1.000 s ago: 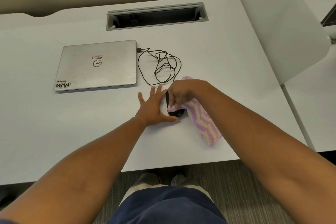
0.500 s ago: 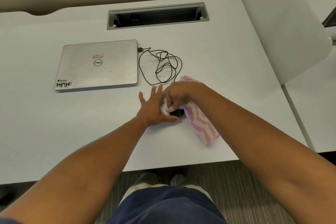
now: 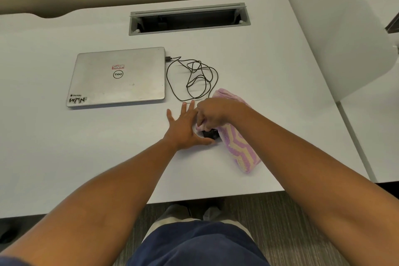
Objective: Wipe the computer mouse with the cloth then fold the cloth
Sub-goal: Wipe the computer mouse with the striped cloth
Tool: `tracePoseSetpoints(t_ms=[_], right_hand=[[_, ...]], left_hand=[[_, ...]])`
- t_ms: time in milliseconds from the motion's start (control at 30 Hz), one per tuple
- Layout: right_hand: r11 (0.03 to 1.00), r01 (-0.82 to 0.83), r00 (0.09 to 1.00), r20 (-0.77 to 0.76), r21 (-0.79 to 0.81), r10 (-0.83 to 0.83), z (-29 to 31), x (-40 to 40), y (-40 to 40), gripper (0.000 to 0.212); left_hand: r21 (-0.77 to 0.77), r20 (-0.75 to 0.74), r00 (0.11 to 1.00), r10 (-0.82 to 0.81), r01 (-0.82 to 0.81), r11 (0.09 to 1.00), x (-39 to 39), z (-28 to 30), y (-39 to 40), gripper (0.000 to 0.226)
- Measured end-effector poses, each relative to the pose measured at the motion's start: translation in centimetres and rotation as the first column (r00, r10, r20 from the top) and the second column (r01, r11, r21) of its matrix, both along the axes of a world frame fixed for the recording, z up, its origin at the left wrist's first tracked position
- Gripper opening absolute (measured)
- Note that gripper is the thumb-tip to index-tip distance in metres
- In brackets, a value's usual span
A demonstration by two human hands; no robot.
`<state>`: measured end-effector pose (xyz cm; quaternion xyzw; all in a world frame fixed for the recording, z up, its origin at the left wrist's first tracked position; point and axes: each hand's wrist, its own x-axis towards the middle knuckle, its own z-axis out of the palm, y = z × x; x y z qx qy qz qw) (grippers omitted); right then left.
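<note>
On my feed a white desk (image 3: 64,157) fills the view. A closed silver laptop (image 3: 118,76) lies at ten o'clock, stickers on its lid. A tangled black cable (image 3: 195,80) is plugged into its right edge. At twelve o'clock sits a grey cable tray slot (image 3: 190,18). A white divider panel (image 3: 336,34) stands at two o'clock.

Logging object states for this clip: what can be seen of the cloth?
The cloth is a knitted-looking piece with pink and cream zigzag stripes, bunched into a long roll that lies on the desk right of the mouse. Its far end shows beyond the right hand, which grips one part of it and presses that onto the mouse. The near end rests free.
</note>
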<state>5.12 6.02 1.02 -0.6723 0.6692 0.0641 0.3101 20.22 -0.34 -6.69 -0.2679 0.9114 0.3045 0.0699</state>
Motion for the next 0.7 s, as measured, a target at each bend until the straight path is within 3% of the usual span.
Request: tracePoseSetpoints(t_ms=[233,400,533,567,700], right_hand=[[0.993,0.0,0.999,0.044,0.118,-0.005,0.2,-0.1,0.5,0.027],[0.995,-0.057,0.998,0.02,0.083,0.055,0.5,-0.5,1.6,0.007],[0.994,-0.046,0.999,-0.02,0.1,0.048,0.4,-1.2,3.0,0.015],[0.995,-0.039,0.999,-0.029,0.096,0.042,0.6,-1.5,3.3,0.008],[0.992,0.117,0.991,0.064,0.042,-0.119,1.4,-2.9,3.8,0.019]], left_hand=[[0.015,-0.036,0.999,0.022,-0.021,1.0,0.2,-0.2,0.0,0.129],[-0.021,-0.02,1.0,0.01,-0.01,1.0,0.1,-0.3,-0.1,0.126],[-0.036,0.009,1.0,0.004,-0.004,0.999,0.2,-0.2,0.0,0.126],[-0.03,0.005,1.0,0.005,-0.005,1.0,0.2,-0.1,0.0,0.127],[-0.016,0.003,1.0,0.003,-0.003,1.0,0.2,0.0,0.0,0.13]])
